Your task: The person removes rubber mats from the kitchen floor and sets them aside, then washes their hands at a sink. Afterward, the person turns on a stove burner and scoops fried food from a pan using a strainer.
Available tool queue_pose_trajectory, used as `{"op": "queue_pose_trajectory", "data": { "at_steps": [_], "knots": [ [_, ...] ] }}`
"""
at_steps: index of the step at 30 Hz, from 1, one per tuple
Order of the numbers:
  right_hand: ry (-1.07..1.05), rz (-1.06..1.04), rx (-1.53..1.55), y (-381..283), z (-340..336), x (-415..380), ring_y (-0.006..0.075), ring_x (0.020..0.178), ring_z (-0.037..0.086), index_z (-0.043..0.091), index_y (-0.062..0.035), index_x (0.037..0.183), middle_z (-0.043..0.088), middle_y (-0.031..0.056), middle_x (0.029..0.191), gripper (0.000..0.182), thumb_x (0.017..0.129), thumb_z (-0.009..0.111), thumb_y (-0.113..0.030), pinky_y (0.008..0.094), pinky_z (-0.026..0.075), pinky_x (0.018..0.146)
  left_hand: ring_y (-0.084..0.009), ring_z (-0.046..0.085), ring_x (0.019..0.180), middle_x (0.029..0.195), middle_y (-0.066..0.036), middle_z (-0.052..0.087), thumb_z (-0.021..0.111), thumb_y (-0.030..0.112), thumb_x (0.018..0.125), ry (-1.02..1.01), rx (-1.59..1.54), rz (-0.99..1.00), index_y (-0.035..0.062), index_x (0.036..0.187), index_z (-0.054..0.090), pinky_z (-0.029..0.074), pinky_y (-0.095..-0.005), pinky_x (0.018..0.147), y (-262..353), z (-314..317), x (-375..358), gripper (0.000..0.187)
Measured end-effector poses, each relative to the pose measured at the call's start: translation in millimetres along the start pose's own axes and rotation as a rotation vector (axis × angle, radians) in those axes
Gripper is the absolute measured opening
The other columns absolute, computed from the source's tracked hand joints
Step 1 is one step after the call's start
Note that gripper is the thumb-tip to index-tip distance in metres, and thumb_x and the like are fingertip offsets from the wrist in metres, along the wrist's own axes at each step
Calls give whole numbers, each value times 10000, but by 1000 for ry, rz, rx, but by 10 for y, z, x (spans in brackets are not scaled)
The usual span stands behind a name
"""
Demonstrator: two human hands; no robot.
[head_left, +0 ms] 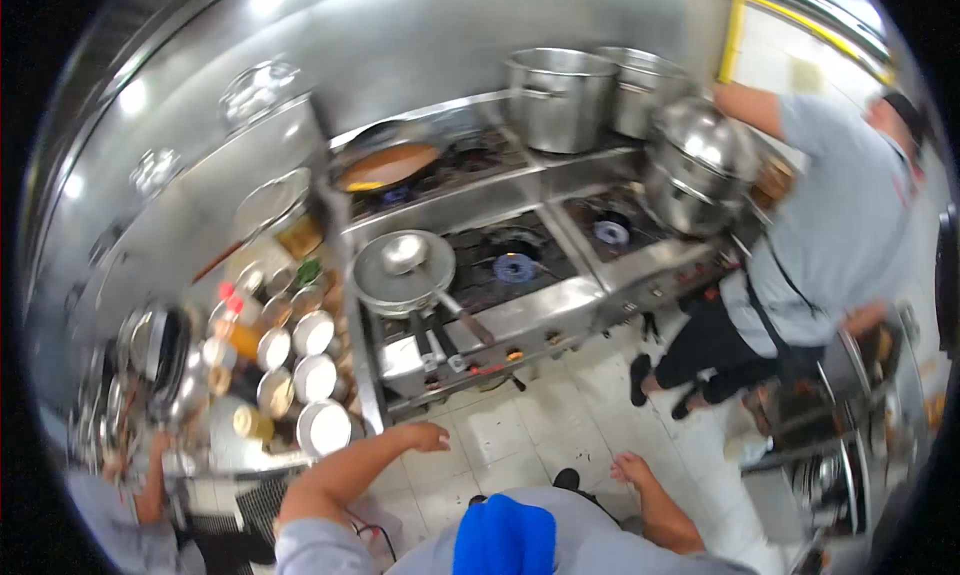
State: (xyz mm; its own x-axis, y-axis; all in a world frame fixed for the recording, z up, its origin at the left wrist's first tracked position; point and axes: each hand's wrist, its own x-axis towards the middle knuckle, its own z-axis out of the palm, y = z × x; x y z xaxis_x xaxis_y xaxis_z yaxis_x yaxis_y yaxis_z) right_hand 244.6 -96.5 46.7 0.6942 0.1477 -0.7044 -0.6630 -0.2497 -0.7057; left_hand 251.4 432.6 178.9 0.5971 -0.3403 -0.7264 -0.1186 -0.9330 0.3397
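Head view shows the left hand (428, 437) and right hand (630, 467) empty and unclenched, the left nearer the pans (374, 273), which lie beyond it with handles (420, 338) angled back its way.

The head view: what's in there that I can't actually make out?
All in the head view:
Contents of the lidded pot: hidden by its domed lid.
Part of the upper pan beneath the ladle: covered by the ladle's bowl.
Palm of the left hand: hidden by the hand itself.
Co-worker at lower left: cut off by the picture's edge.
Any writing on the orange bottle: too small and blurred.
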Motion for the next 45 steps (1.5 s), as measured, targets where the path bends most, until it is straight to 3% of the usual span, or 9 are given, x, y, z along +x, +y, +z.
{"op": "queue_pose_trajectory", "data": {
  "at_steps": [8, 10, 12, 16, 26, 34, 36, 40, 45],
  "knots": [
    [-25, 435, 71, 1005, -980, 70, 241, 622, 584, 551, -52, 894, 579, 89, 672, 199, 840, 484, -231, 375, 496, 511, -308, 525, 994, 1065, -157, 567, 451, 377, 849, 34, -222, -28, 67, 1077, 550, 418, -385, 838, 327, 614, -147, 398],
    [-117, 437, 282, 1653, -1394, 457, 252, 696, 606, 582, -55, 983, 602, 136, 874, 223, 829, 472, -174, 355, 515, 608, -288, 564, 910, 1027, -138, 584, 481, 339, 847, 454, 100, 539, 63, 1080, 552, 431, -365, 809, 54, 1128, 357, 368],
    [-140, 455, 160, 1576, -1528, 556, 258, 728, 609, 564, -62, 1022, 593, 141, 927, 236, 832, 469, -164, 352, 517, 616, -222, 581, 837, 960, -108, 602, 518, 312, 836, 448, -907, -182, 59, 1103, 537, 447, -340, 749, 909, 630, 272, 369],
    [-21, 434, -44, 847, -1615, 781, 243, 680, 601, 539, -59, 994, 586, 126, 887, 223, 828, 483, -199, 355, 504, 563, -133, 570, 803, 898, -69, 595, 515, 310, 836, 594, -1439, -214, 34, 1069, 549, 446, -264, 673, 1457, 355, 710, 362],
    [109, 36, 32, -1694, -389, 859, 203, 612, 602, 485, -81, 1007, 591, 91, 824, 237, 822, 495, -229, 311, 482, 499, -345, 501, 993, 1021, -186, 549, 501, 328, 830, 532, -640, 209, 84, 1044, 552, 393, -383, 868, 965, -167, 1588, 328],
    [163, 226, -122, -811, -330, 799, 185, 581, 596, 546, -57, 934, 605, 84, 766, 215, 819, 499, -232, 307, 483, 497, -357, 551, 934, 979, -205, 588, 561, 323, 769, 637, -678, -50, 49, 1015, 568, 433, -407, 812, 216, 328, 2304, 368],
    [157, 422, -173, -664, -389, 613, 172, 574, 591, 557, -42, 910, 600, 84, 737, 245, 811, 508, -260, 304, 485, 505, -344, 560, 931, 950, -215, 597, 584, 336, 737, 571, -432, 235, 17, 986, 589, 432, -385, 823, 134, 10, 1977, 405],
    [304, 349, -118, -869, -313, 273, 160, 614, 599, 552, -42, 949, 599, 72, 793, 287, 809, 513, -290, 298, 483, 516, -342, 566, 905, 940, -220, 601, 558, 361, 727, 512, -687, -103, 9, 964, 608, 435, -379, 824, 94, -178, 1804, 427],
    [374, 250, 53, -1074, -174, 210, 161, 625, 608, 541, -39, 984, 602, 81, 824, 313, 803, 527, -294, 291, 480, 505, -340, 563, 910, 965, -198, 600, 546, 355, 730, 422, -162, 105, 27, 989, 603, 430, -380, 827, -777, 521, 2399, 422]
  ]
}}
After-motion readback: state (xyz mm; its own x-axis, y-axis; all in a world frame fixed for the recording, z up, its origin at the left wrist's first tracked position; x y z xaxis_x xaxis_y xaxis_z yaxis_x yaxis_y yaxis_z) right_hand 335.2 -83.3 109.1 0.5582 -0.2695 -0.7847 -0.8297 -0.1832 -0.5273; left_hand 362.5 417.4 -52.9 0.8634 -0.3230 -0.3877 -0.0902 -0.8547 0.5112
